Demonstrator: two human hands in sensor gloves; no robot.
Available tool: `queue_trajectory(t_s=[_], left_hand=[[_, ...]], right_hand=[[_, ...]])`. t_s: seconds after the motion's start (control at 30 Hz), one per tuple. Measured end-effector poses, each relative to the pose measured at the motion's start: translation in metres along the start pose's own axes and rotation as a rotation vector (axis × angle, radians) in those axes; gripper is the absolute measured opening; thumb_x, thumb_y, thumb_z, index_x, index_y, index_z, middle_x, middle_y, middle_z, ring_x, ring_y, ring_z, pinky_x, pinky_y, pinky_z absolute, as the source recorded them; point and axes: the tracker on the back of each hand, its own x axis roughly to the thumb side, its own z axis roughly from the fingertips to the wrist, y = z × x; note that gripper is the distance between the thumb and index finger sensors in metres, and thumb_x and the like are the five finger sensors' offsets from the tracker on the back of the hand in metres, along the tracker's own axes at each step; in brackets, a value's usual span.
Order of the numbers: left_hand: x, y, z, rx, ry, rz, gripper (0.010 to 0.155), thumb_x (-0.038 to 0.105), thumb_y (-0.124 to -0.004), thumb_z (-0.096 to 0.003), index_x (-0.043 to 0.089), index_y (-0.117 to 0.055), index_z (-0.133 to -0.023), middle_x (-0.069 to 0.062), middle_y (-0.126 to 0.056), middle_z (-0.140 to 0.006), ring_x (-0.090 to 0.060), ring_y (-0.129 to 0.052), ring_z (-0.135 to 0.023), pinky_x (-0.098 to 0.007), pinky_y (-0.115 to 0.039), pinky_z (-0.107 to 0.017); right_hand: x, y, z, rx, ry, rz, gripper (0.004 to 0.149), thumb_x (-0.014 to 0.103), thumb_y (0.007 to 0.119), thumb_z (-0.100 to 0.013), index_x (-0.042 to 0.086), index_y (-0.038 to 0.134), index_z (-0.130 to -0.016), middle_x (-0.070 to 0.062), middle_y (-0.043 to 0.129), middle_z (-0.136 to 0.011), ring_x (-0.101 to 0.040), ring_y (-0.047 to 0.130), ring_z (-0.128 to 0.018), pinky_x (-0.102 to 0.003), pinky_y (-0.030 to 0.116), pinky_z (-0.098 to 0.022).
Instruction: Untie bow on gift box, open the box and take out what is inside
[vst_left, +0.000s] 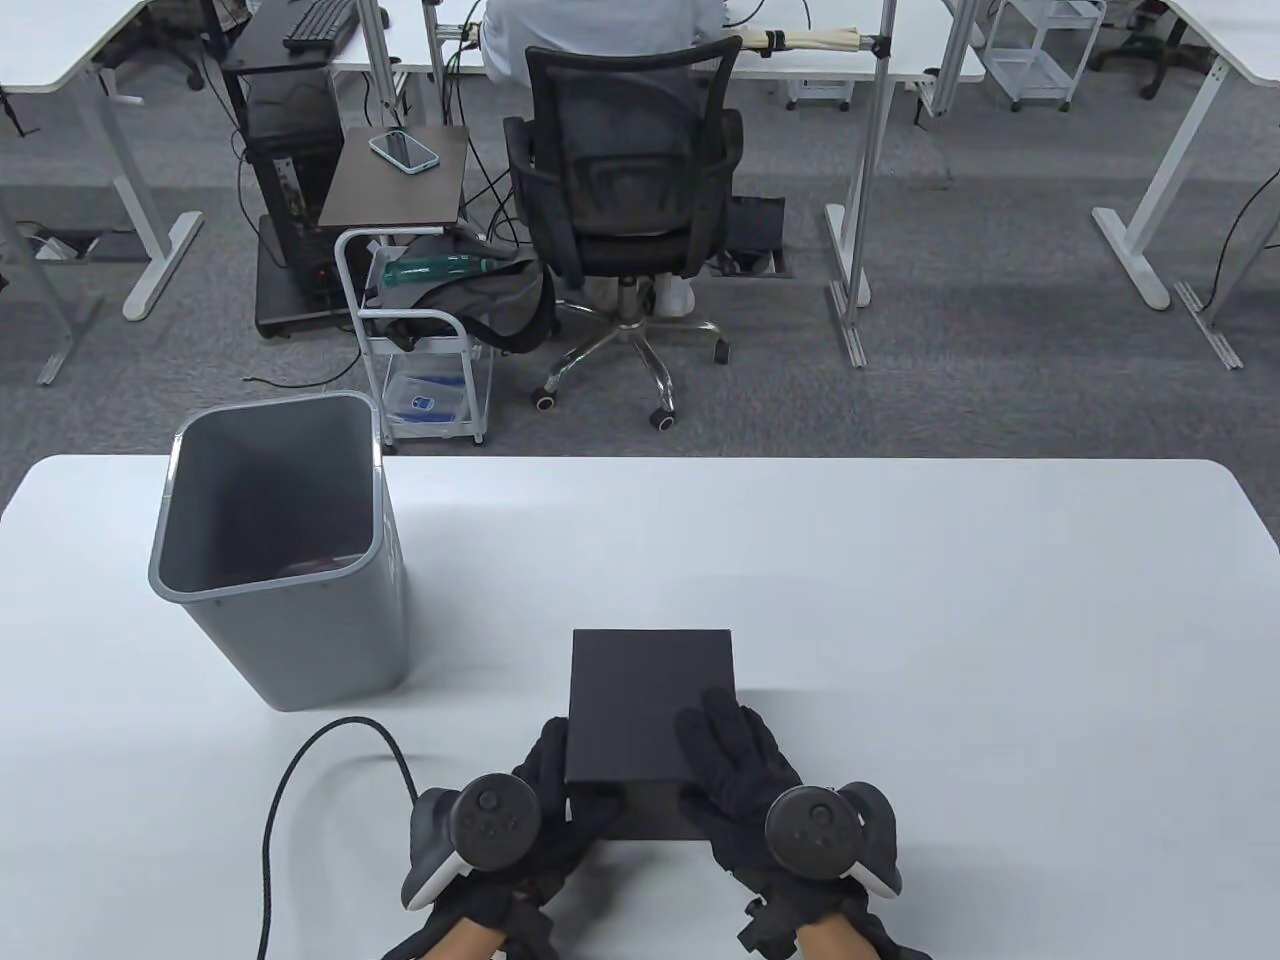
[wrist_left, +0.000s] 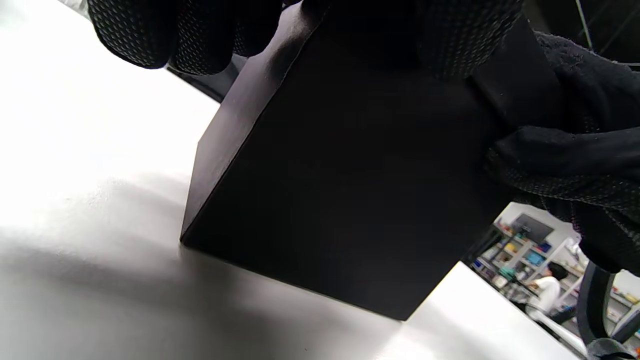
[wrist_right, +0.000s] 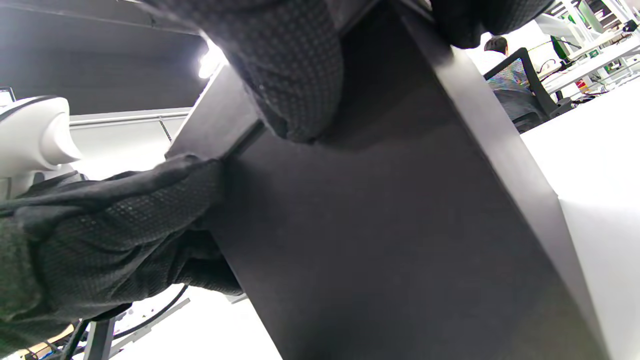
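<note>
A plain black gift box (vst_left: 640, 690) stands on the white table (vst_left: 900, 600) near its front edge, and no bow or ribbon shows on it. My left hand (vst_left: 565, 790) grips the box's near left corner, fingers along the left side. My right hand (vst_left: 725, 760) holds the near right part, with fingers laid over the lid's top. In the right wrist view, my thumb (wrist_right: 290, 70) presses the front face of the box (wrist_right: 400, 240) just below the lid's rim. The left wrist view shows the box (wrist_left: 340, 200) resting on the table. Its contents are hidden.
A grey waste bin (vst_left: 280, 540) stands on the table at the left. A black cable (vst_left: 300, 790) loops from the front edge toward my left hand. Beyond the table a person sits in an office chair (vst_left: 620, 170), beside a small cart (vst_left: 420, 330).
</note>
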Motion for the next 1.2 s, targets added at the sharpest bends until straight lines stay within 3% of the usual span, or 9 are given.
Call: queue_trajectory(t_s=[0.2, 0.53, 0.8, 0.9, 1.0, 1.2], left_hand=[[-0.002, -0.003, -0.003, -0.010, -0.023, 0.057, 0.091, 0.050, -0.074, -0.0601, -0.001, -0.021, -0.114, -0.031, -0.046, -0.119, -0.053, -0.067, -0.100, -0.059, -0.069, -0.070], [0.000, 0.001, -0.002, 0.022, -0.046, 0.063, 0.091, 0.050, -0.074, -0.0601, 0.000, -0.020, -0.114, -0.032, -0.045, -0.119, -0.053, -0.067, -0.101, -0.060, -0.069, -0.070], [0.001, 0.008, 0.000, 0.085, -0.057, 0.059, 0.091, 0.054, -0.074, -0.0594, 0.008, -0.021, -0.116, -0.030, -0.046, -0.120, -0.053, -0.070, -0.099, -0.058, -0.071, -0.069], [0.001, 0.008, 0.001, 0.114, -0.063, 0.032, 0.094, 0.059, -0.073, -0.0586, 0.004, -0.022, -0.116, -0.032, -0.049, -0.118, -0.051, -0.073, -0.098, -0.055, -0.073, -0.068], [-0.003, 0.006, 0.001, 0.120, -0.074, 0.091, 0.091, 0.061, -0.069, -0.0592, 0.008, -0.023, -0.117, -0.031, -0.049, -0.119, -0.051, -0.073, -0.098, -0.055, -0.074, -0.068], [-0.009, 0.007, 0.000, 0.160, -0.093, 0.176, 0.086, 0.064, -0.063, -0.0598, 0.013, -0.025, -0.118, -0.031, -0.051, -0.119, -0.052, -0.075, -0.096, -0.053, -0.075, -0.067]], right_hand=[[0.000, 0.000, 0.000, -0.013, 0.000, -0.030, 0.079, 0.023, 0.092, -0.052, 0.019, 0.046, -0.117, -0.016, 0.029, -0.120, -0.067, 0.053, -0.094, -0.066, 0.055, -0.070], [0.002, -0.004, 0.000, -0.043, -0.016, -0.047, 0.079, 0.022, 0.092, -0.052, 0.019, 0.047, -0.116, -0.015, 0.030, -0.120, -0.067, 0.053, -0.094, -0.067, 0.055, -0.070], [0.005, -0.016, 0.001, -0.101, -0.048, -0.072, 0.077, 0.021, 0.093, -0.051, 0.020, 0.051, -0.116, -0.014, 0.033, -0.120, -0.067, 0.054, -0.094, -0.067, 0.055, -0.070], [0.006, -0.023, 0.004, -0.165, -0.073, -0.118, 0.077, 0.022, 0.093, -0.051, 0.021, 0.051, -0.116, -0.013, 0.034, -0.120, -0.067, 0.056, -0.094, -0.067, 0.057, -0.069], [0.004, -0.036, 0.008, -0.257, -0.085, -0.216, 0.077, 0.024, 0.093, -0.051, 0.021, 0.051, -0.116, -0.014, 0.036, -0.120, -0.066, 0.058, -0.093, -0.066, 0.058, -0.068], [-0.018, -0.081, 0.033, -0.471, 0.084, -0.390, 0.076, 0.038, 0.087, -0.057, 0.016, 0.048, -0.118, -0.025, 0.046, -0.116, -0.063, 0.075, -0.084, -0.064, 0.069, -0.060]])
